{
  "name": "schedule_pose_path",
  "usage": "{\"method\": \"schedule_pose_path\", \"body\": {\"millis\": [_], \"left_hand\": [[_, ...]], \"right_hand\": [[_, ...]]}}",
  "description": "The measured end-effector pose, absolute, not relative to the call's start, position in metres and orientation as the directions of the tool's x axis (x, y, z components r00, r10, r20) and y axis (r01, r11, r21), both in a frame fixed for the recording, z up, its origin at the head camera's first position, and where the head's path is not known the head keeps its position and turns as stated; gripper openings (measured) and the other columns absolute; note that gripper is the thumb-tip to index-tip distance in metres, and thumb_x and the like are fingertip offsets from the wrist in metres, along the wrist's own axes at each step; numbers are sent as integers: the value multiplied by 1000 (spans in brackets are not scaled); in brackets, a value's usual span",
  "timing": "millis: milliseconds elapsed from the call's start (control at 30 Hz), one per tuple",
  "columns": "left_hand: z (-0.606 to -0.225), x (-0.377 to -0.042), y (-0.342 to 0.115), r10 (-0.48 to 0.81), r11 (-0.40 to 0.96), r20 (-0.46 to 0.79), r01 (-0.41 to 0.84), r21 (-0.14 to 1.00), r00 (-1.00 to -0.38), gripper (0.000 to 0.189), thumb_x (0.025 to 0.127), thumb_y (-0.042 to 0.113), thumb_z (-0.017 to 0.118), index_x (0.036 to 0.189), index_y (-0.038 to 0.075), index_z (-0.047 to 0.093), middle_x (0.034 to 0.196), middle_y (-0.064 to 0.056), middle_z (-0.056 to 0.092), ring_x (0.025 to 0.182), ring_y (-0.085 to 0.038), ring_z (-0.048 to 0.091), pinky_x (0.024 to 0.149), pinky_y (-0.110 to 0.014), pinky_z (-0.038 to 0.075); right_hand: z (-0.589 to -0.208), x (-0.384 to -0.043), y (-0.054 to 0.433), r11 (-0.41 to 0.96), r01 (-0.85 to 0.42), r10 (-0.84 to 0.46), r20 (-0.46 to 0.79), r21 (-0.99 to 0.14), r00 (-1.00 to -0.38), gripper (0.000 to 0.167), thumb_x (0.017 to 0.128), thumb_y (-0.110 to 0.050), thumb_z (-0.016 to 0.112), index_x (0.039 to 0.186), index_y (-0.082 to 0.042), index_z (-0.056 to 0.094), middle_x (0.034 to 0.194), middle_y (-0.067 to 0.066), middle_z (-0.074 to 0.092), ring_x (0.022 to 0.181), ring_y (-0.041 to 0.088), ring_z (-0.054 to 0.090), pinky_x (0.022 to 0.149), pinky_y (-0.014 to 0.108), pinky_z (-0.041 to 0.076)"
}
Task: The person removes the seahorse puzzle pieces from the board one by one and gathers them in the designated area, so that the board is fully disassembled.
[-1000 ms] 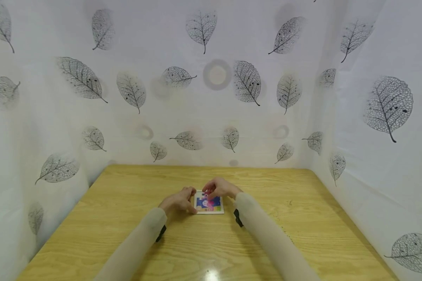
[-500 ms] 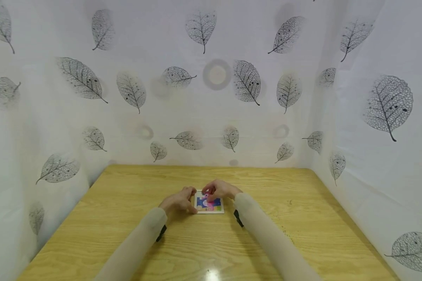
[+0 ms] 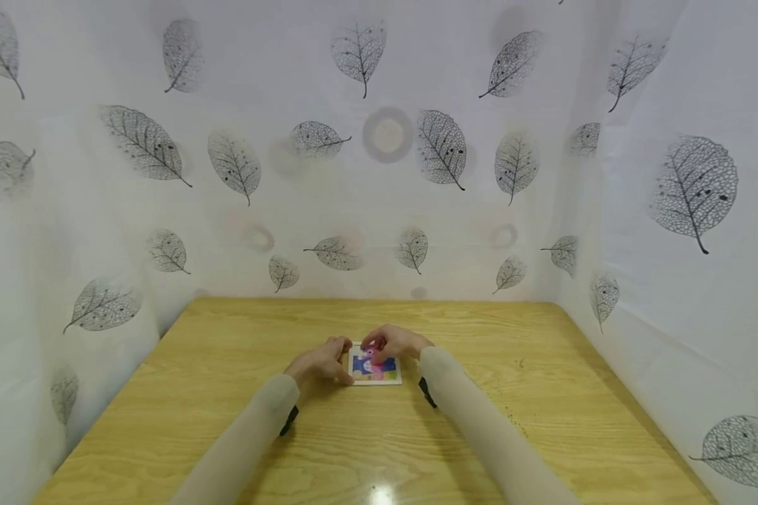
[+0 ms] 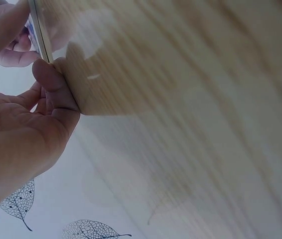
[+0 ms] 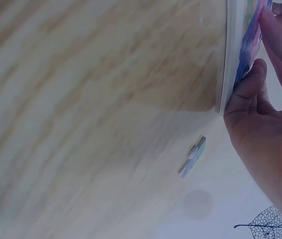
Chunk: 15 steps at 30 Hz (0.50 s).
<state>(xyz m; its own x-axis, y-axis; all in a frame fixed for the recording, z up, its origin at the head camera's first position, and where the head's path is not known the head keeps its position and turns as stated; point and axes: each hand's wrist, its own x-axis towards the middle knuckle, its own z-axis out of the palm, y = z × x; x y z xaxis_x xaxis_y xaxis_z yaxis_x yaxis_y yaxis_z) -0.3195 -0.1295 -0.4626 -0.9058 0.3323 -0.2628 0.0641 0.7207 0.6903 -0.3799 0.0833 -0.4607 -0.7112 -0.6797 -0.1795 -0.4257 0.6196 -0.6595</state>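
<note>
In the head view, a small jigsaw puzzle [image 3: 385,372] in a white frame lies flat at the middle of the table, its picture pink and blue. My left hand [image 3: 318,359] grips its left side, thumb at the near corner and fingers at the far one. The left wrist view shows the left fingers [image 4: 56,87] against the frame's thin edge. Over the upper part is my right hand [image 3: 396,341], its curled thumb and fingers pinching a pink puzzle piece [image 3: 371,353]. How flush that piece sits is hidden by the fingers.
A loose puzzle piece [image 5: 193,156] lies on the table beyond the puzzle in the right wrist view; the head view does not show it. White leaf-print curtains [image 3: 379,210] enclose the back and sides of the wooden table [image 3: 227,330].
The right hand has dipped very slightly over the upper part of the puzzle. The left hand and the frame stay in place.
</note>
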Motion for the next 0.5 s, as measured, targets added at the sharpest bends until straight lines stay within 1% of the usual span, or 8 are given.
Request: {"method": "schedule_pose_path", "body": {"millis": [133,300,367,433,500], "left_hand": [[-463,-320,-130,336,711,-264,60,700,-904,78,77,17,82,140,0,41,135,-17,43,120,-30,44,112,-51,33],[-462,-319,-130,343,713,-254,75,697,-904,77,77,16,83,139,-1,41,133,-17,44,117,-29,45,111,-49,34],[-462,-318,-130,345,714,-253,78,696,-904,76,77,17,83,139,-1,42,132,-16,44,115,-28,45,110,-48,35],[-463,-318,-130,348,716,-251,83,694,-903,76,77,17,83,139,-1,42,133,-16,44,115,-27,45,109,-49,35],[-463,-319,-130,347,715,-251,82,695,-904,77,76,17,83,139,-1,42,134,-16,43,117,-28,45,110,-49,35]], "right_hand": [[-462,-381,83,618,-441,-684,-168,-652,-710,36,86,-12,75,121,-14,67,103,5,62,90,16,53,80,30,46],[-462,-381,82,622,-437,-678,-167,-650,-716,37,85,-12,76,120,-17,67,117,8,63,105,20,56,94,40,48],[-463,-381,82,620,-439,-679,-166,-651,-715,37,85,-11,76,120,-16,67,120,9,63,108,21,56,97,41,47],[-463,-381,82,618,-438,-680,-165,-653,-714,38,85,-10,76,121,-15,66,118,9,62,105,21,56,95,39,48],[-463,-381,81,614,-439,-682,-160,-657,-714,38,84,-9,76,121,-14,65,113,9,62,99,19,55,90,35,48]]}}
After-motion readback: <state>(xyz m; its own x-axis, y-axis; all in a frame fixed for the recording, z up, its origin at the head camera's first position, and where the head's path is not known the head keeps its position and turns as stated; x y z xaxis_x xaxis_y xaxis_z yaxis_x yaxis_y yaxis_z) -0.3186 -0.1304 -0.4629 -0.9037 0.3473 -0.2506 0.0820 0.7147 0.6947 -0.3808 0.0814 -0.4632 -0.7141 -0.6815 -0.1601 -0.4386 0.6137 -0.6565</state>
